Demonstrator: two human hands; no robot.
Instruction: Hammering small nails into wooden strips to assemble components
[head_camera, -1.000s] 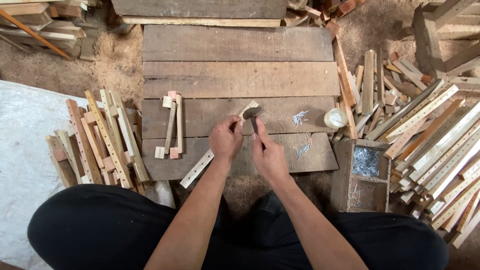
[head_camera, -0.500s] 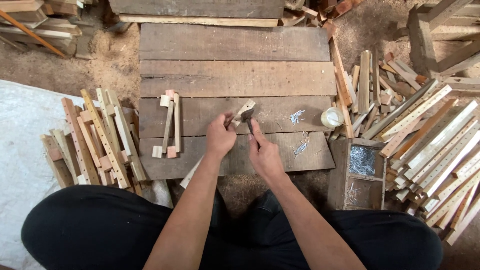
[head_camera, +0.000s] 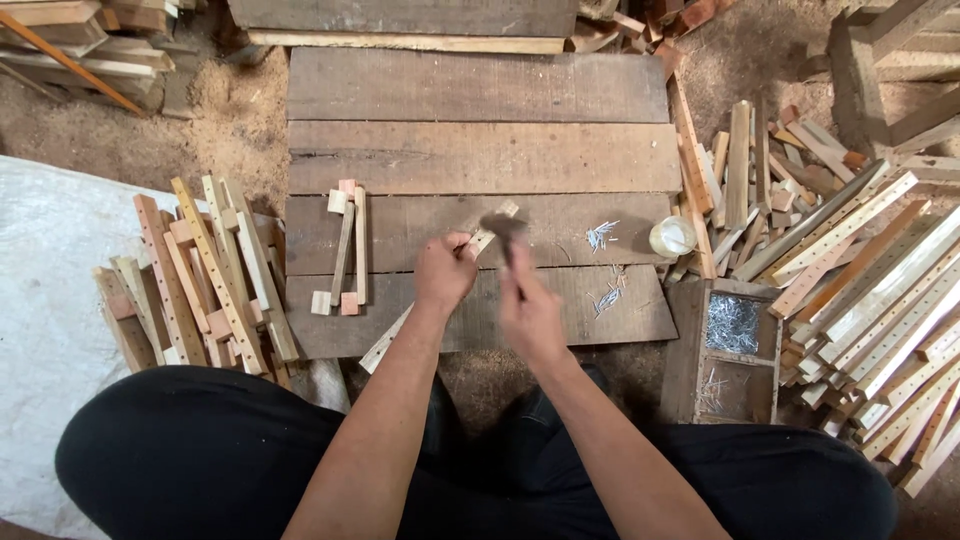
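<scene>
My left hand (head_camera: 444, 272) pinches a long pale wooden strip (head_camera: 385, 345) that lies slanted across the plank work surface (head_camera: 480, 150), its far end near the hammer head. My right hand (head_camera: 530, 312) is closed around the handle of a hammer (head_camera: 506, 228), whose blurred dark head hovers just above the strip's far end. Loose nails (head_camera: 600, 236) lie scattered on the planks to the right of the hammer.
A small assembled piece of strips and blocks (head_camera: 342, 248) lies left on the planks. Drilled wooden strips are piled at left (head_camera: 200, 275) and right (head_camera: 870, 280). A wooden box of nails (head_camera: 735, 325) and a pale round container (head_camera: 672, 237) sit to the right.
My right hand has swung the hammer; its head is now blurred above the strip's far end. My left hand keeps its hold on the strip.
</scene>
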